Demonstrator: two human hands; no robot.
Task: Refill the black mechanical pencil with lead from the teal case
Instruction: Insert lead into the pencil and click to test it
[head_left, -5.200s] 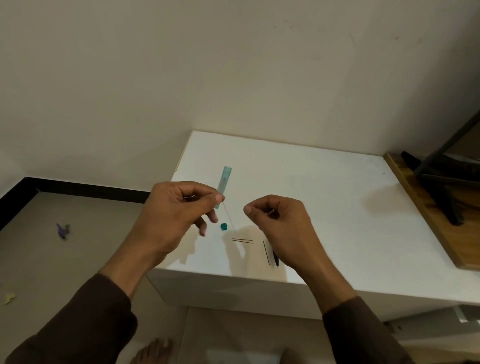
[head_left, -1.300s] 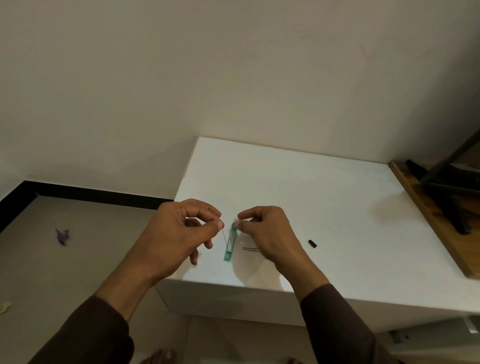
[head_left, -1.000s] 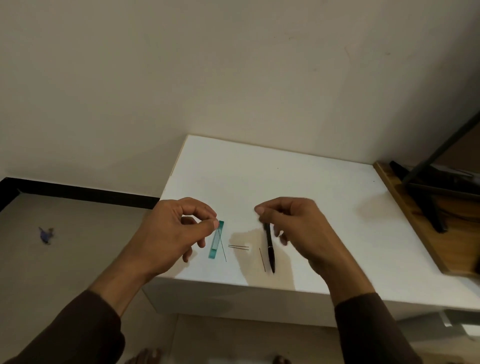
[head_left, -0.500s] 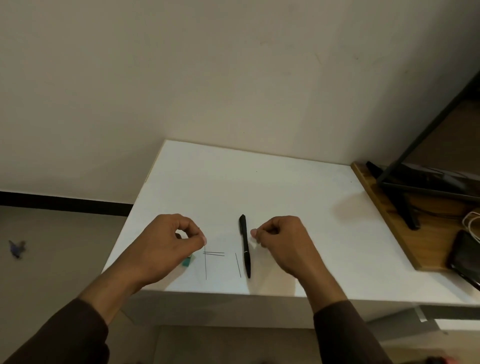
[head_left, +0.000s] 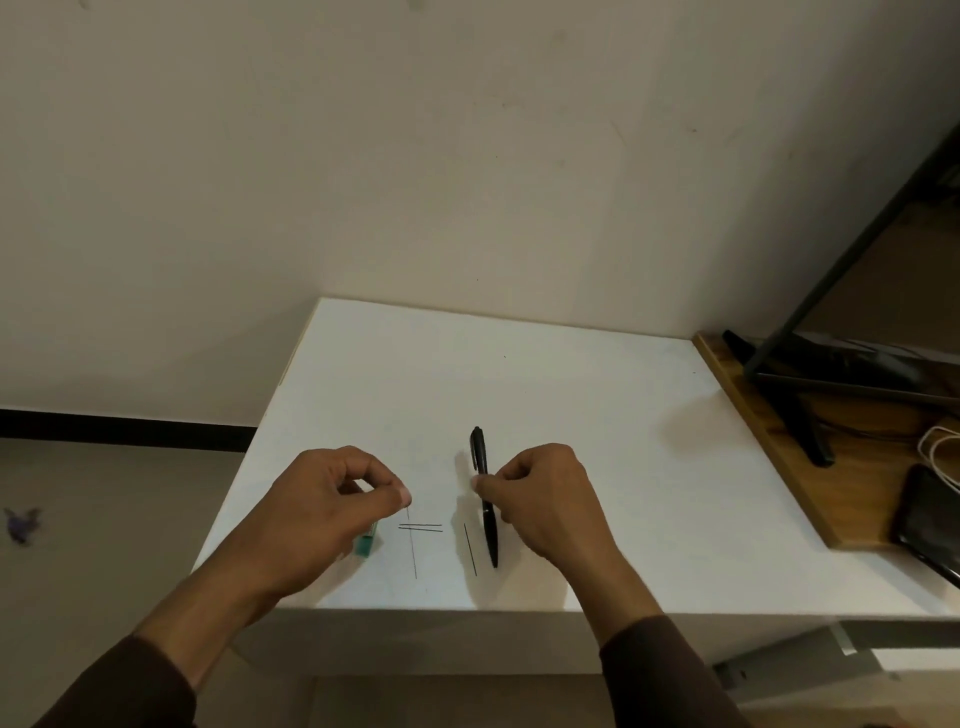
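On the white table (head_left: 519, 395), my right hand (head_left: 545, 504) pinches the black mechanical pencil (head_left: 479, 452) at its middle; the pencil points away from me, its near end close to the front edge. My left hand (head_left: 327, 514) pinches a thin lead (head_left: 413, 545) between thumb and forefinger, and it hangs down towards me. The teal case (head_left: 365, 543) lies under my left hand with only one end showing. Two loose leads (head_left: 421, 527) lie crosswise between my hands. Another lead (head_left: 470, 551) lies just left of the pencil.
A wooden board (head_left: 769, 441) adjoins the table on the right, carrying a black stand (head_left: 800, 410), a dark phone (head_left: 930, 519) and a white cable (head_left: 935, 452). The table's front edge runs just below my hands. A purple scrap (head_left: 21, 522) lies on the floor at left.
The teal case went from my fingers down onto the table. My right hand reached the pencil and closed on it. My left hand keeps its pinch on one lead.
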